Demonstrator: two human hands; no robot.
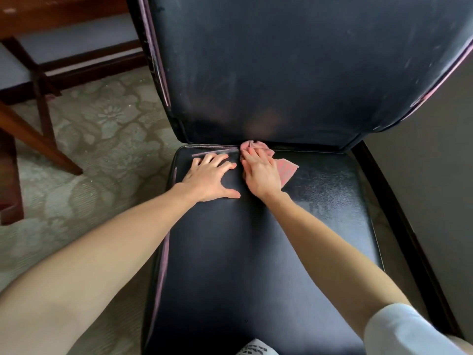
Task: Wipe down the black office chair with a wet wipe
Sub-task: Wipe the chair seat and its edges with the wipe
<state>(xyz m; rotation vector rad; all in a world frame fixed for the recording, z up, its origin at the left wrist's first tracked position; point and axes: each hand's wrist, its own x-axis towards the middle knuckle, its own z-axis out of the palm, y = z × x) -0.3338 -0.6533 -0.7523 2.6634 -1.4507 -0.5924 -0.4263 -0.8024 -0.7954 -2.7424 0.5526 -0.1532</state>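
Two hands are on the black office chair [320, 226], both up near the middle of the frame where the seat [230, 265] meets the backrest [294, 60]. The left hand [210, 175] lies flat on the seat with its fingers [217, 160] spread wide. It holds nothing and looks to be bracing. The right hand [261, 172], just beside it, lies on top of the wet wipe [288, 169], a pinkish sheet. Its fingers [253, 152] are laid out fairly straight, pressing the wipe down rather than clutching it. The thumb cannot be made out. One bunched end of the wipe is pushed into the crease [307, 149] at the foot of the backrest, and a loose corner sticks out to the right of the hand. As for progress, the centre and lower part of the seat read dark and even, while the stretch right of the wipe shows a dull speckled sheen, whether damp or dusty I cannot tell. The backrest carries pale smears and flecks across most of its face, thickest toward the upper right of the frame. My guess is that the crease is the step in hand, the seat is partly covered, and the backrest and pale edge piping [163, 265] remain. A wooden table [51, 11] stands at upper left on the flower-patterned carpet [107, 119], and a white sleeve [399, 329] shows at lower right.
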